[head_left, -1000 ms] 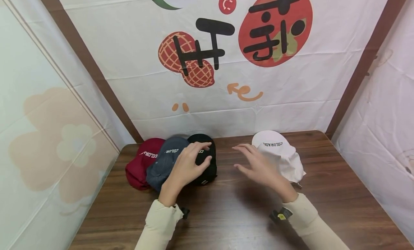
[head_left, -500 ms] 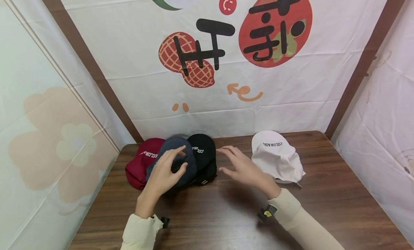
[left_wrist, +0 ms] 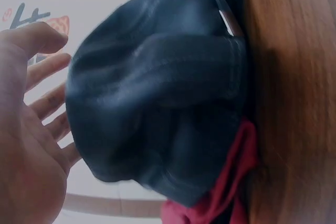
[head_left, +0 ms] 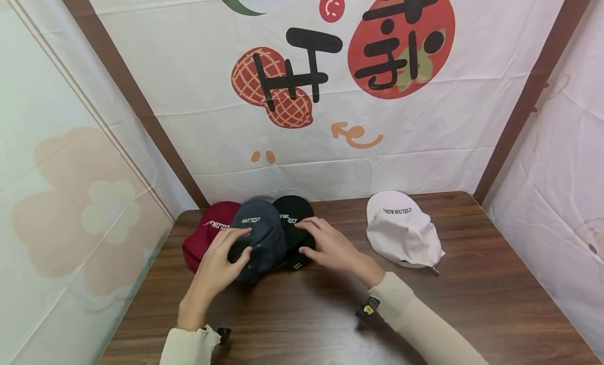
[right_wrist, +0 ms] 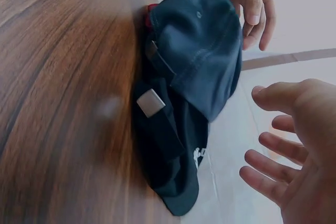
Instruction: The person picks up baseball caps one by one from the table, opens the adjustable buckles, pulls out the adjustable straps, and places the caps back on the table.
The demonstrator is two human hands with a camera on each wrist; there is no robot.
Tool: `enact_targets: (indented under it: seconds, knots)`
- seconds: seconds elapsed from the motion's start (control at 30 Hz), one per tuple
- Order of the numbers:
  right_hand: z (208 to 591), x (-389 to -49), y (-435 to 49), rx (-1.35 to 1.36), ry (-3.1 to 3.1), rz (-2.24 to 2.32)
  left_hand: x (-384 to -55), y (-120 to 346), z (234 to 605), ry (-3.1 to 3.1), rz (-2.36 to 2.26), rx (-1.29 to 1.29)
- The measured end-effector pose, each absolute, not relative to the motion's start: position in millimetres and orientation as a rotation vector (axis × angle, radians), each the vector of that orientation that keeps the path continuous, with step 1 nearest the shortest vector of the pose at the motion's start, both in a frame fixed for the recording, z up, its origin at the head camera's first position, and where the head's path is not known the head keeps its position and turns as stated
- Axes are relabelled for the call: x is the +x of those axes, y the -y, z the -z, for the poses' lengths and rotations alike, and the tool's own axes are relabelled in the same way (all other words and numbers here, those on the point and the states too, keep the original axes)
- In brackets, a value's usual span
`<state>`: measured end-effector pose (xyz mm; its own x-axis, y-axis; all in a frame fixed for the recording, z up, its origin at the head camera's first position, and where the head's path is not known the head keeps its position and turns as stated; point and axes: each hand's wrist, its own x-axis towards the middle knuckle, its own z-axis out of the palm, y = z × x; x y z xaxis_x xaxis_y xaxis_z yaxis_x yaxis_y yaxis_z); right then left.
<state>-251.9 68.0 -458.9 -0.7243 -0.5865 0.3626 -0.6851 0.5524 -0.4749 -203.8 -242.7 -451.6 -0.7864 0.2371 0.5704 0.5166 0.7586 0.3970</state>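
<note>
A navy cap point(head_left: 271, 231) with white lettering lies between a maroon cap point(head_left: 194, 254) and a black cap point(head_left: 293, 205), overlapping both. Over the navy cap's near left side hovers my left hand point(head_left: 214, 270), its fingers loosely curved and holding nothing. The left wrist view shows a gap between that palm and the navy crown point(left_wrist: 152, 87). My right hand point(head_left: 336, 249) hovers by the black cap's right side, thumb and fingers spread apart. In the right wrist view, the right hand point(right_wrist: 302, 153) stands off from the black cap point(right_wrist: 168, 156) with its metal buckle.
A white cap point(head_left: 401, 236) lies by itself at the back right of the brown wooden table point(head_left: 302, 323). A printed white cloth point(head_left: 330, 165) hangs right behind the table. Cloth walls also stand at the left and right sides.
Both hands have moved left. The left hand went from over the black cap to the navy cap's near left side; the right went from beside the white cap to the black cap. The caps look unmoved.
</note>
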Motion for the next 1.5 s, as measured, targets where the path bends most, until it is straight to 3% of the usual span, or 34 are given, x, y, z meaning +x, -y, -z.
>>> enact_targets:
  seconds: [0.87,1.5]
  knots:
    - [463.2,-266.3,-13.1,1.26,2.57,-0.728,-188.0,294.5,468.6,2.39,0.878,-0.557]
    - [484.8,-269.3,3.7,1.198,2.411,-0.553,-194.7,296.2,485.3,2.325,0.959,-0.613]
